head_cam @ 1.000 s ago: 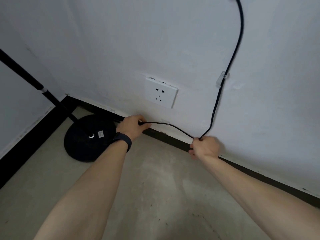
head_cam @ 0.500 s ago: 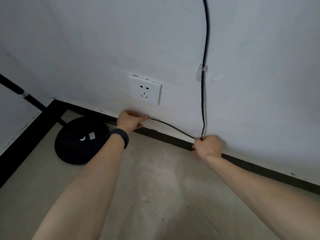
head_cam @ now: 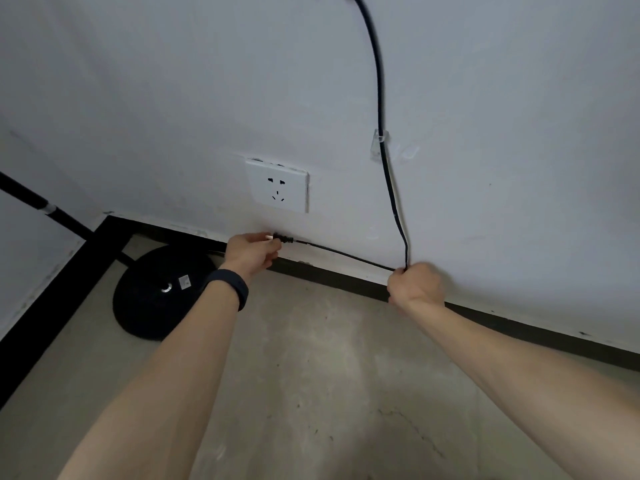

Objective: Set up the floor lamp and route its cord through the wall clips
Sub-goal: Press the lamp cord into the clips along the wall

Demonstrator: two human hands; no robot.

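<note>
A black lamp cord (head_cam: 380, 109) runs down the white wall and passes through a clear wall clip (head_cam: 376, 144). Low on the wall, by the baseboard, my right hand (head_cam: 415, 285) is closed on the cord where it bends. From there the cord stretches left to my left hand (head_cam: 250, 252), which pinches its end, a small black plug (head_cam: 283, 239), just below the white wall socket (head_cam: 279, 187). The lamp's round black base (head_cam: 152, 299) stands on the floor at the left, and its black pole (head_cam: 41, 206) slants up and left.
A black baseboard (head_cam: 519, 328) lines the foot of both walls and meets in the corner at the left. The floor (head_cam: 325, 382) is bare grey concrete. A black band sits on my left wrist (head_cam: 230, 288).
The view has shifted a little. The cord between my hands is now drawn tighter, and the plug end shows beyond my left fingers. My right hand stays at the baseboard.
</note>
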